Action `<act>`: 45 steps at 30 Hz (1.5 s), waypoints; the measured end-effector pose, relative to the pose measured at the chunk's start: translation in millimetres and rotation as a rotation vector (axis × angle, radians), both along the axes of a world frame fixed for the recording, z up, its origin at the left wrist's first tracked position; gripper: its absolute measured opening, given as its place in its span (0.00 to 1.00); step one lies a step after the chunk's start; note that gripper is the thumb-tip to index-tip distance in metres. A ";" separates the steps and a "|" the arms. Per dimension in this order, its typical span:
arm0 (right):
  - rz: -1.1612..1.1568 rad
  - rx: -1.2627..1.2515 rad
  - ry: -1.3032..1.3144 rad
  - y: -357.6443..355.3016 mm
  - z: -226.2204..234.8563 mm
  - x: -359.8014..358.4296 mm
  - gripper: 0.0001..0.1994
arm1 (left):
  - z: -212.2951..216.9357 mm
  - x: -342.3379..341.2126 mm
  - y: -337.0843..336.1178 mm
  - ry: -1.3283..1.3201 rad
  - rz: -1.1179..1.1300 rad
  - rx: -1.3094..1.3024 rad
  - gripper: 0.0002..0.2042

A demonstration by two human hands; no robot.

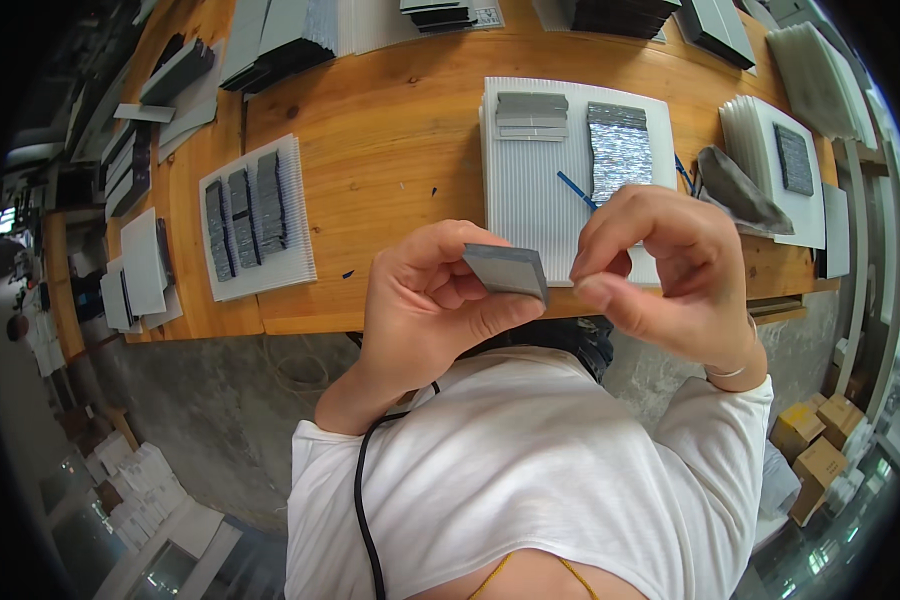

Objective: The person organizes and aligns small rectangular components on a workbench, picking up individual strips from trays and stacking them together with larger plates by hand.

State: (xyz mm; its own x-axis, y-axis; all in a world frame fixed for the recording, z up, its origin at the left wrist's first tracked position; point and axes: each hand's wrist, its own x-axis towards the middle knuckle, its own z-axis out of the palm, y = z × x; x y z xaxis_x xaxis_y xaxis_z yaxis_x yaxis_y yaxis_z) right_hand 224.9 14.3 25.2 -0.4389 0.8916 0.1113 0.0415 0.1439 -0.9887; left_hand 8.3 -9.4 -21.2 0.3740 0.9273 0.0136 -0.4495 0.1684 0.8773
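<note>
Left hand (410,310): pinching a small grey block (507,272), thumb along its lower edge, fingers behind and beneath. Block held tilted, in front of the white shirt (560,440) and near the front edge of the wooden worktop (400,130).

Right hand (675,270): fingers curled, thumb and forefinger tips close together, just beside the block and apart from it; whether they pinch anything thin cannot be told.

Worktop, centre right: one stack of white ribbed sheets (530,205), bearing a pile of grey strips (532,106), a shiny grey bundle (620,150) and a blue stick (574,187), partly behind the right hand.

Worktop, left: one white ribbed board (299,220) with three rows of dark grey pieces (270,205).

Worktop, right: one grey cloth (735,190), beside a further pile of white sheets (740,125) carrying a dark grey slab (793,160).

Floor, lower right: cardboard boxes (818,472).
</note>
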 end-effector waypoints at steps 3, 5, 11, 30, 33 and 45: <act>-0.004 0.058 -0.140 -4.9 0.3 -5.5 0.09 | -4.8 -1.9 2.7 -0.092 -0.004 0.006 0.14; -0.041 0.130 -0.112 -6.8 -2.9 -14.9 0.09 | -5.1 0.5 2.9 -0.115 0.003 0.013 0.14; -0.056 0.233 -0.060 -7.0 -9.1 -17.9 0.10 | -4.9 3.1 3.9 -0.197 0.010 0.024 0.14; -0.140 0.300 -0.020 -10.9 -17.5 -14.7 0.08 | 8.9 2.1 2.4 0.136 0.098 0.311 0.14; -0.139 0.292 -0.008 -11.6 -17.9 -14.0 0.09 | 8.3 3.3 1.8 0.105 0.111 0.317 0.15; -0.078 0.209 0.038 -11.5 -20.4 -10.5 0.07 | 5.2 7.6 0.1 0.109 0.126 0.329 0.16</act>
